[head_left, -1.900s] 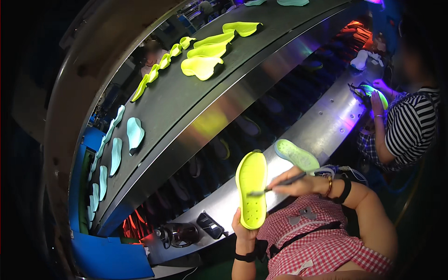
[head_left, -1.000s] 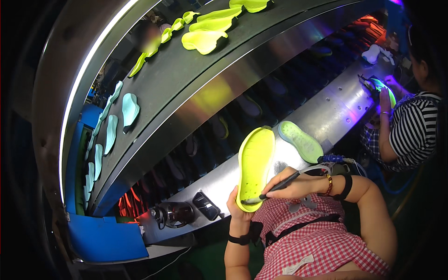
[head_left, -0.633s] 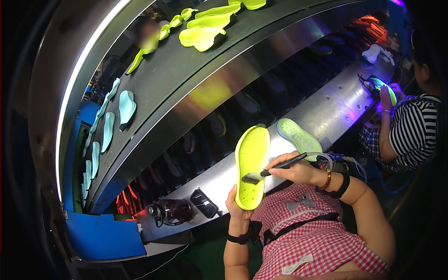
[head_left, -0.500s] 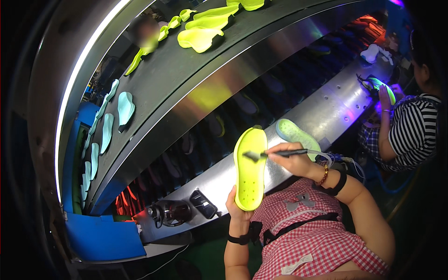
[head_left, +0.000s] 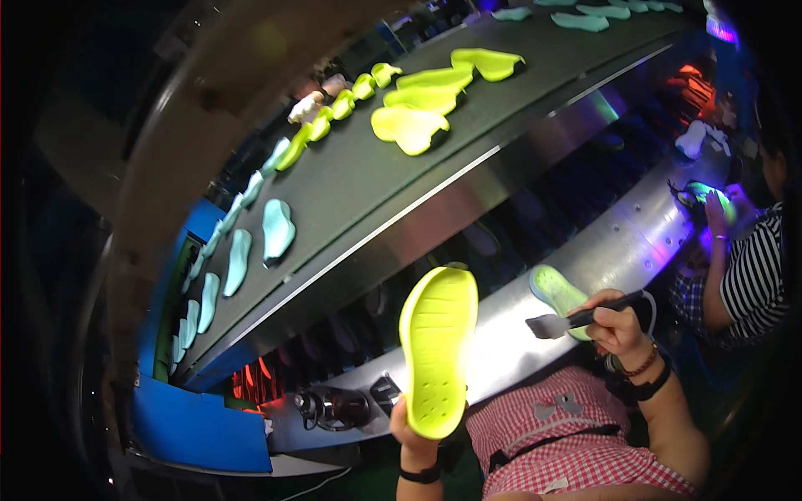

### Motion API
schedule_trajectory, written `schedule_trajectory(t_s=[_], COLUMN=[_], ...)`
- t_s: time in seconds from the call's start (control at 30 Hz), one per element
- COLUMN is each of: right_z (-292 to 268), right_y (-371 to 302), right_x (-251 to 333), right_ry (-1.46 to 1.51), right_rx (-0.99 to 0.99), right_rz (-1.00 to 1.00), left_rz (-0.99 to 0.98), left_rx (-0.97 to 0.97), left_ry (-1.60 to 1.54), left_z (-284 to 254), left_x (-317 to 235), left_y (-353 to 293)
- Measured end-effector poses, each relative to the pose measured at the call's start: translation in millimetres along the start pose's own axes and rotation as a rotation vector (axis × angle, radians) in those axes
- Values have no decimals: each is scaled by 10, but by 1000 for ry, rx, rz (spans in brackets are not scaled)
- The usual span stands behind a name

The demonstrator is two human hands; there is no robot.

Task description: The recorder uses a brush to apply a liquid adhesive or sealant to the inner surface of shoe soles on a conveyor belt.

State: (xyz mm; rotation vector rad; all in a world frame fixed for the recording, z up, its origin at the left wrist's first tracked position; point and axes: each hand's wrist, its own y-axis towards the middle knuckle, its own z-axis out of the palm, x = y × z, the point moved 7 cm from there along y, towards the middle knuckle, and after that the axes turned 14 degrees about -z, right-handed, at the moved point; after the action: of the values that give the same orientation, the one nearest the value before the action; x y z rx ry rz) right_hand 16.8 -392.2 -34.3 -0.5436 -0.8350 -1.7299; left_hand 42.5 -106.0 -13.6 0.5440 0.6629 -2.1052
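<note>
My left hand (head_left: 409,424) grips the heel end of a yellow-green shoe sole (head_left: 439,351), which is held up with its hollowed, ridged inner face toward me. Several small holes show near its lower end. Well to the right, my right hand (head_left: 616,326) is closed round the black handle of a brush (head_left: 551,326). The brush's flat head points left, apart from the sole. Just behind the brush, a pale green sole (head_left: 558,294) lies on the metal ledge, partly covered by my right hand.
Beyond the curved metal ledge (head_left: 501,351) runs a dark conveyor belt (head_left: 342,196) carrying yellow-green soles (head_left: 409,127) and light blue soles (head_left: 278,230). A dark glass jug (head_left: 338,409) stands at the ledge's left. At right, a person in a striped top (head_left: 752,250) handles a glowing green shoe.
The brush has left the sole's inner face and moved right with my right hand. My left hand and the sole sit lower in the picture. The whole view has shifted.
</note>
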Motion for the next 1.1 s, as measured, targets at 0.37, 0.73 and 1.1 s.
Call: schedule_trajectory(t_s=[0.37, 0.73, 1.1], right_z=[-419, -622, -924], right_y=[3, 100, 96], right_x=[-219, -362, -547], right_ry=[221, 124, 275], right_rx=[-220, -306, -383], right_rz=[91, 193, 277], left_rz=[186, 626, 435], left_rx=[22, -789, -820], left_ry=[-497, 2024, 2389], left_z=[905, 2174, 2056], left_x=[-1658, -1271, -1525], left_y=[2006, 2711, 3346])
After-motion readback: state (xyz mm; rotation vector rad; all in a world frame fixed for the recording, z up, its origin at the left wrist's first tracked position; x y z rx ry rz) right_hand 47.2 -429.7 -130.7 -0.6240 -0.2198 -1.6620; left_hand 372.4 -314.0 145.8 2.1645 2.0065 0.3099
